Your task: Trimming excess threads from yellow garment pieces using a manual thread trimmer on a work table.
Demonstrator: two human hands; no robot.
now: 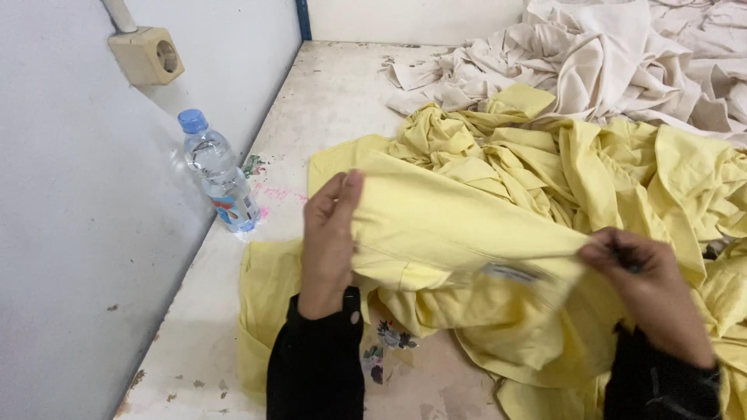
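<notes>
Your left hand sits just left of the frame's centre, fingers pointing up, clasped around one end of a yellow garment. Your right hand, at the lower right, pinches the other end of the same fold between thumb and fingers, so the cloth stretches in a band between your two hands, sloping slightly down toward the right. A small pale label shows on the garment just below that taut edge, nearer your right hand. Both your sleeves are black.

The rest of the garment hangs down from the fold onto the bench, whose top is whitish, scuffed and stained. Behind the held piece, in the centre right of the frame, lies a crumpled heap of yellow cloth, and beyond it, in the upper right, a pile of cream cloth.

A clear plastic water bottle with a blue cap stands at the left edge of the bench, against the grey wall, well apart from your hands. Above it, in the upper left, a beige wall socket is fixed to the wall.
</notes>
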